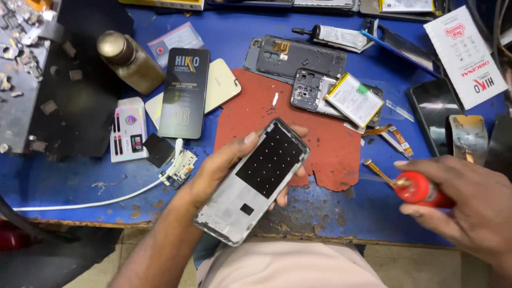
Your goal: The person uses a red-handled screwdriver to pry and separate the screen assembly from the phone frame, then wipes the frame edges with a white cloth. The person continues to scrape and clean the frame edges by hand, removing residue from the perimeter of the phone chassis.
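While the left hand point(224, 165) cradles a phone frame point(256, 181) above the blue table's point(64, 181) near edge, fingers curled around both long sides, the right hand point(469, 208) grips a red torch point(421, 191), fingers wrapped tight, just right of the frame.

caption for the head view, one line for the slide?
Left hand holds a phone frame over a blue workbench; right hand grips a red tool.

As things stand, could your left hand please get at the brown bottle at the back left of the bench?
Probably not yet: the left hand is wrapped around the phone frame, so it is occupied. The path to the brown bottle itself looks open, over flat packets only.
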Motion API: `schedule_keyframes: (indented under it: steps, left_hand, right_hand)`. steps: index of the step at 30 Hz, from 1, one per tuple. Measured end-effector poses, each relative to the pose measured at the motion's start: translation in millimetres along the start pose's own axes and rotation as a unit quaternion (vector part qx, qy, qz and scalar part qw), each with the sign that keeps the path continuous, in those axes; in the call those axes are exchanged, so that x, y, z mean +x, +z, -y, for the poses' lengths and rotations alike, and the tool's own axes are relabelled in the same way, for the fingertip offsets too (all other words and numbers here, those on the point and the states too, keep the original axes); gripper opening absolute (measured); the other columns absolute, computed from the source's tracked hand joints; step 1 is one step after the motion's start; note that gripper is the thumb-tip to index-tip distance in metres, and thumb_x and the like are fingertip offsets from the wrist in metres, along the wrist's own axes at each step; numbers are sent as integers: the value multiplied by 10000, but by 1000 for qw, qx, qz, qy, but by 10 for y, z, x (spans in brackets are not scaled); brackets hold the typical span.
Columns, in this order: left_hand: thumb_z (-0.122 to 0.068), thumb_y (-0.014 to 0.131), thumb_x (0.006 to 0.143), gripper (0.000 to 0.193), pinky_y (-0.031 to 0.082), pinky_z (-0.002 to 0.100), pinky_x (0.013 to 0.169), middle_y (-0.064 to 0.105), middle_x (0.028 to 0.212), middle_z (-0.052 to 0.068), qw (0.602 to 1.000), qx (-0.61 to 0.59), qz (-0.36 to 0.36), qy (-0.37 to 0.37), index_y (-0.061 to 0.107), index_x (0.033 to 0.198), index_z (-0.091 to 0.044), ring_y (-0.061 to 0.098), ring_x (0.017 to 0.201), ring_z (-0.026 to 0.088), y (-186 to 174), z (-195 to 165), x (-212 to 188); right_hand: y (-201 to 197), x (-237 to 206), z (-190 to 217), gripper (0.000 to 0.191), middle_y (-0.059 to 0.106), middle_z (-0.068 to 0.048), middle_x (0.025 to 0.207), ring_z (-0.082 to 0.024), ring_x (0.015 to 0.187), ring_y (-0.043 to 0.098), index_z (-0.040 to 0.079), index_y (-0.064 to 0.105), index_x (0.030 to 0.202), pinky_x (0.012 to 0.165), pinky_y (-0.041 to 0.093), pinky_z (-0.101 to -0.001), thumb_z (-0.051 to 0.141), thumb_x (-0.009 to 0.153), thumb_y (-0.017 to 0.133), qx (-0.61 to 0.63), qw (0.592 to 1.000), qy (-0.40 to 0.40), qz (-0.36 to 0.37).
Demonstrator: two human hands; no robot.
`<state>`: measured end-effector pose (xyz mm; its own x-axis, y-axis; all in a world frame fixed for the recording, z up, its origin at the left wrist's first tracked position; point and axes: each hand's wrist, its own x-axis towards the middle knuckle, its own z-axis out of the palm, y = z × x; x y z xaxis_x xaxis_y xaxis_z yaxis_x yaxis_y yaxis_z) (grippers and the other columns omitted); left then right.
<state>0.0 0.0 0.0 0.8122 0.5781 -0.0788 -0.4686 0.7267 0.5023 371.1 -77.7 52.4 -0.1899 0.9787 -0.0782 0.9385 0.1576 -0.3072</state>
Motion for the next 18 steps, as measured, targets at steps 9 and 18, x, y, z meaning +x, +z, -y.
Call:
schedule_keyframes:
  steps: [9,18]
  left_hand:
    - [-468,523,1007,742,601,350,716,676,1142,171,993,91,4,-81,466,1563,20,706,784,235,74,-331,936]
    - [-447,541,992,645,607,337,710,693,1062,158,985,119,-24,-125,571,1418,36,709,744,209,725,-325,773]
  right_hand:
    - [-568,1046,-364,461,744,-70,983,-233,874,710,62,748,1072,752,541,-397,246,660,846,-153,941,-283,-107]
    - [-1116,749,-176,387,754,-16,994,-204,903,704,114,760,1105,770,544,-392,253,750,823,-215,913,-339,-72]
